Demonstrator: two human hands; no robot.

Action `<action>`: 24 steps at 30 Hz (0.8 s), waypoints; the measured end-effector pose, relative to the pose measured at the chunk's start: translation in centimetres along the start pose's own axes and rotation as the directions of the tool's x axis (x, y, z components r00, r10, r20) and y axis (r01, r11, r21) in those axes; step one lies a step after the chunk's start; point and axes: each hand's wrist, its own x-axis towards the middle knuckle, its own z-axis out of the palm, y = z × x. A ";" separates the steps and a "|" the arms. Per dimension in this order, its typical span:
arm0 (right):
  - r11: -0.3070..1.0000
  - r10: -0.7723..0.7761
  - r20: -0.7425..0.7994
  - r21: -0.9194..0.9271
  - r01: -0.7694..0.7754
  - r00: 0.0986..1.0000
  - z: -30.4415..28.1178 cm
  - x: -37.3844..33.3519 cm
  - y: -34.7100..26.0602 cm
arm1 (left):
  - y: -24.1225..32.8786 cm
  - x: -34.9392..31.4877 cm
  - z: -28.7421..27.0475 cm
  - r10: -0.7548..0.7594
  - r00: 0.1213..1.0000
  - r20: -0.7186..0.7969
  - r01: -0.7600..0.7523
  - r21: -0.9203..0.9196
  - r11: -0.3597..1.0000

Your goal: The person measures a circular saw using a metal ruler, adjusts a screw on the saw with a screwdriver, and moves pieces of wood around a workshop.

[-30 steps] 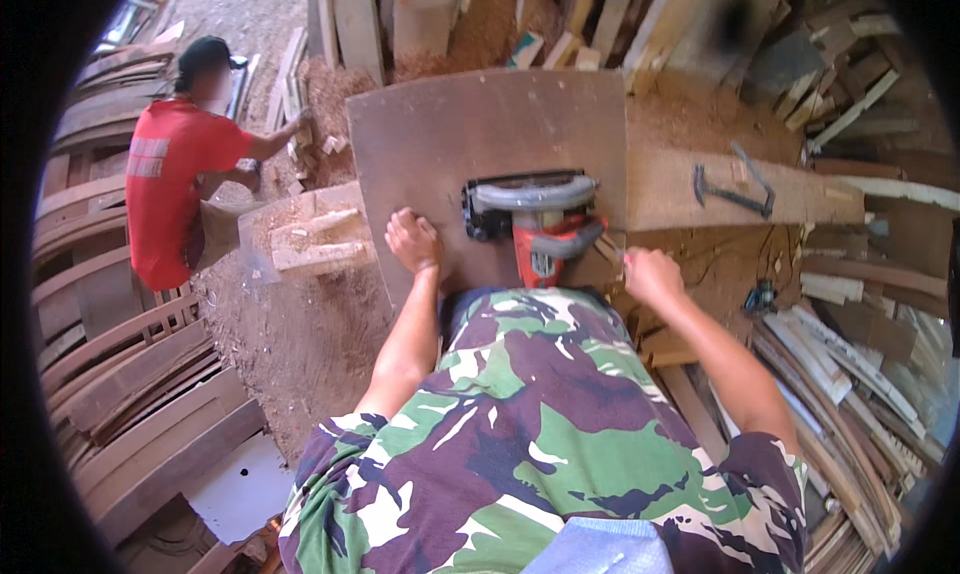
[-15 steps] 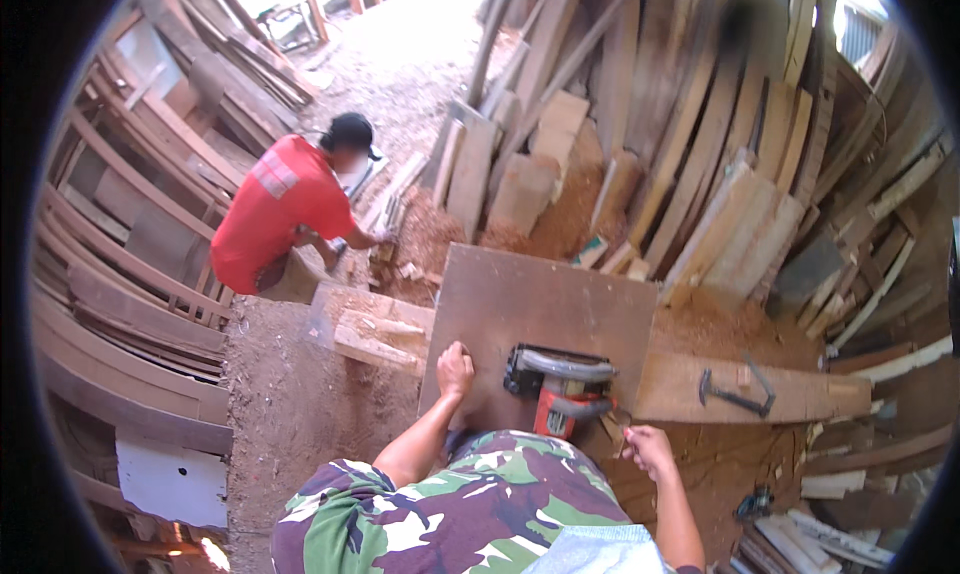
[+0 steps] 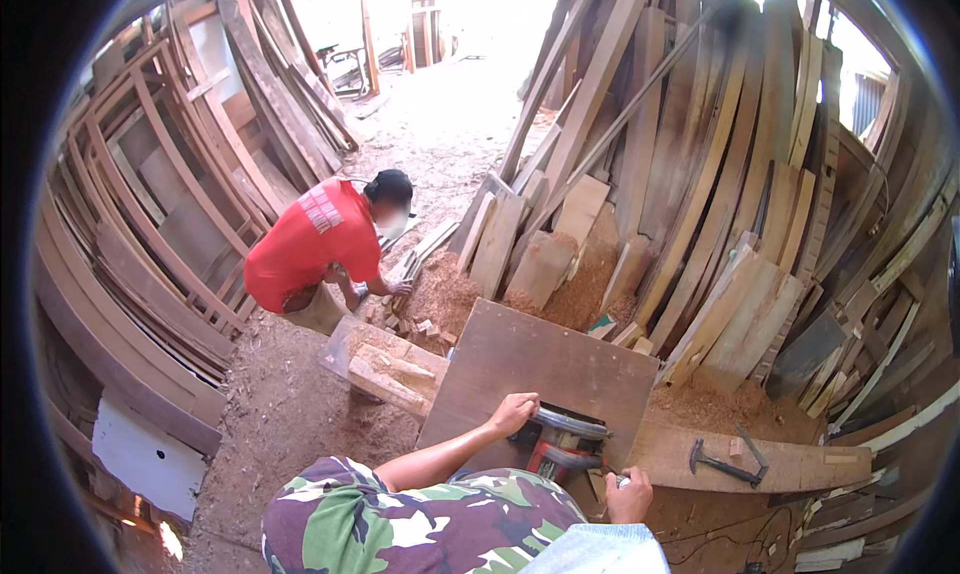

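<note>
On a brown flat board in front of me sits a red and black power tool with a long rounded grey top; its exact kind is unclear. My left hand is at the tool's left end, fingers curled and covering that end. Whether it grips the tool or only touches it is hidden. My right hand is just right of the tool's lower side, beyond the board's near edge. Its fingers are closed around something small with a pale tip, too small to name.
A hammer lies on a plank to the right. Wood offcuts rest on a beam at left. A person in a red shirt bends over wood strips beyond it. Tall planks lean behind, above sawdust.
My left hand has moved from the board's left part to the tool's end. My right hand has drawn in closer to the tool. The view has tilted upward.
</note>
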 end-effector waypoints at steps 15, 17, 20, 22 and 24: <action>0.979 -0.191 0.311 -0.010 0.204 0.931 -2.3 -1.3 1.6 | 2.8 -2.8 0.9 -0.089 0.990 0.113 0.021 0.501 0.865; 0.952 -0.222 0.404 -0.108 0.287 0.888 -2.6 -1.6 1.7 | 2.9 -2.4 0.8 -0.018 0.984 0.177 -0.068 0.464 0.883; 0.967 -0.183 0.386 -0.094 0.236 0.904 -2.7 -1.9 1.2 | 2.9 -2.0 0.7 -0.078 0.979 0.187 -0.021 0.477 0.879; 0.984 -0.129 0.285 -0.082 0.158 0.950 -2.7 -2.2 0.7 | 2.8 -2.0 0.7 -0.046 0.983 0.177 -0.039 0.445 0.895; 0.993 0.068 0.221 -0.105 -0.045 0.973 -2.5 -2.2 0.3 | 2.7 -2.3 0.9 -0.068 0.984 0.166 -0.016 0.454 0.891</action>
